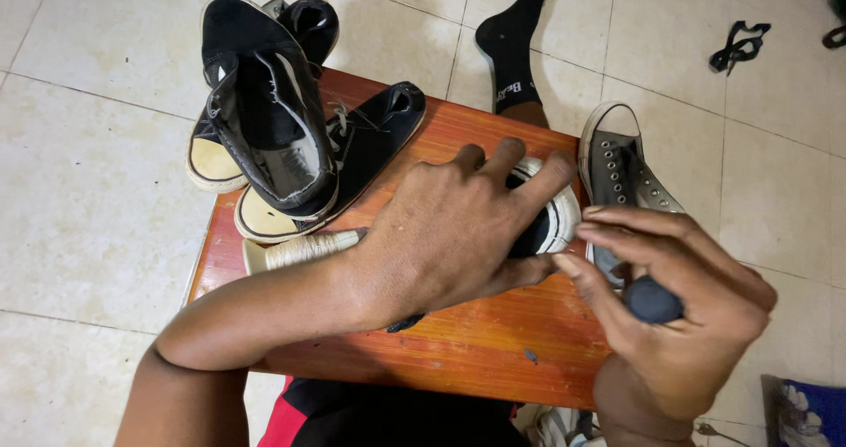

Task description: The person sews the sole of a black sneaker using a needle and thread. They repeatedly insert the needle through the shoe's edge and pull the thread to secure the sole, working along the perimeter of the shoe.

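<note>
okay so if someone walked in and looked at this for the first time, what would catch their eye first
Most likely the two hands at the centre: the left hand presses down on a black sneaker with a white rubber toe on the small reddish wooden table, while the right hand grips a dark rounded tool handle beside it. Next, the pile of black canvas shoes stacked at the table's upper left corner, with a spool of pale thread just below them.
</note>
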